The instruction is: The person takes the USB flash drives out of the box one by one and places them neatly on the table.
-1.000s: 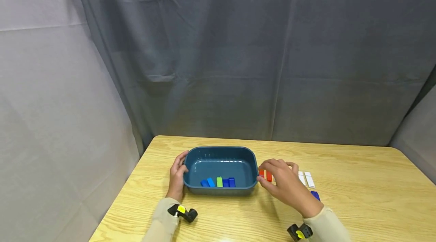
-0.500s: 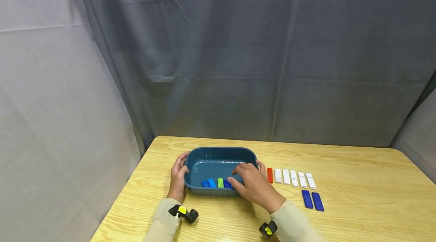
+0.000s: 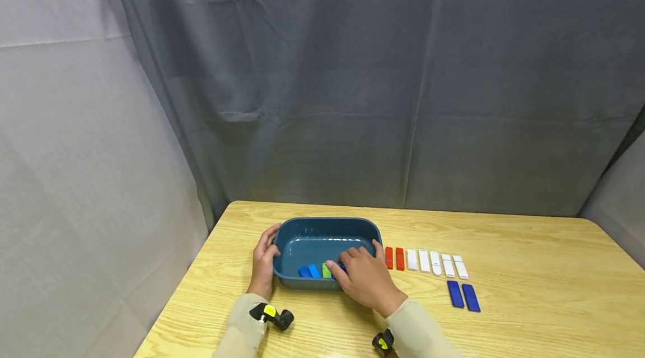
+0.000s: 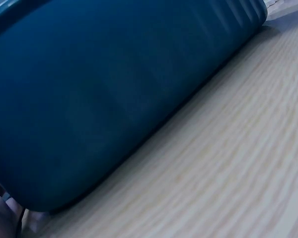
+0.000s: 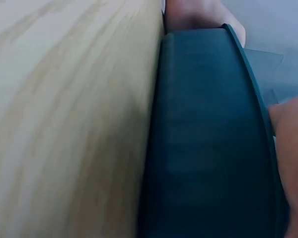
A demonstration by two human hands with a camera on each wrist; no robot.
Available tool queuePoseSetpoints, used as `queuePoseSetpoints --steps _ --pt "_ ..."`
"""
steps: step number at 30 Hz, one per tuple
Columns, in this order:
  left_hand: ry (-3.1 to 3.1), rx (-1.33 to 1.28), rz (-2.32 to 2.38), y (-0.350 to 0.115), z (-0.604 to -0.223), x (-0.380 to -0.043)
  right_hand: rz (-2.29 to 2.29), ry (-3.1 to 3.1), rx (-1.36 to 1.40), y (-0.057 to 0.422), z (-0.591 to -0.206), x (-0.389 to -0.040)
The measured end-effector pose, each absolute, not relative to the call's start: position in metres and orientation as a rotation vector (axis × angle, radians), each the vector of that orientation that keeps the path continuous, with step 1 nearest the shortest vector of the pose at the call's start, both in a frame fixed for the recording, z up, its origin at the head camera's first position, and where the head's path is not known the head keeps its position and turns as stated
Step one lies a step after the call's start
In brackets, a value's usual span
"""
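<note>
- Moved since the last frame: my right hand (image 3: pixel 365 277) sits farther left and lower into the teal bin (image 3: pixel 312 284), so both red pieces (image 3: pixel 400 259) now show beside it, where one was hidden half a second ago.
- My right fingers are bent down over the bin floor; I cannot tell whether they pinch anything, as the back of the hand hides the tips.
- Partly under those fingers lie dark blue pieces (image 3: pixel 342 266), mostly covered.
- Just left of my right thumb is the green piece (image 3: pixel 326 270), and farther left two lighter blue pieces (image 3: pixel 314 270), all inside the bin along its near side.
- My left hand (image 3: pixel 263 263) grips the bin's left end, thumb at the rim and fingers round the outside.
- Below my right fingers the bin's near wall rises from the counter (image 3: pixel 529 268); it fills much of both wrist views.
- Outside the bin, right of my right hand, the red pieces begin a row that runs on into five white pieces (image 3: pixel 424 261).
- Nearer me than the row's far end, two flat blue pieces (image 3: pixel 456 294) lie side by side.
- Well beyond my fingers hangs the dark grey curtain (image 3: pixel 322 94).
</note>
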State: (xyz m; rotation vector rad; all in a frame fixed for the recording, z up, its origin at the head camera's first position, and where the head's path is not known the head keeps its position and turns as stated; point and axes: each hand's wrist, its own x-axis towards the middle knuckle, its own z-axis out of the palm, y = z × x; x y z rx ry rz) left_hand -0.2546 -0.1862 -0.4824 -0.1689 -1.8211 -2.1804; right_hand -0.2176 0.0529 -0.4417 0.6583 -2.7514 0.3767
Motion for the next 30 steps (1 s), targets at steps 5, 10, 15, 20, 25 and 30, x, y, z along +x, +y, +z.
queuePoseSetpoints --steps 5,10,15,20,25,30 --pt "-1.832 -0.166 -2.175 -0.1856 -0.481 -0.2542 0.295 -2.804 0.641 0.0514 -0.443 -0.2174" --pt "-1.837 -0.153 -2.161 -0.1863 -0.4791 -0.2535 0.303 -2.841 0.659 0.0501 -0.4413 -0.2184" --pt "-1.841 -0.147 -2.15 -0.1868 -0.4791 -0.2535 0.285 -2.864 0.684 0.0504 -0.4405 -0.2189" --pt "-1.855 -0.134 -2.148 -0.1867 -0.4802 -0.2536 0.293 -2.866 0.698 0.0518 -0.4419 -0.2198" --pt "-1.862 -0.118 -2.164 -0.1864 -0.4811 -0.2536 0.285 -2.885 0.696 0.0526 -0.4432 -0.2196" --pt "-1.867 -0.111 -2.166 -0.1867 -0.481 -0.254 0.259 -2.899 0.687 0.052 -0.4427 -0.219"
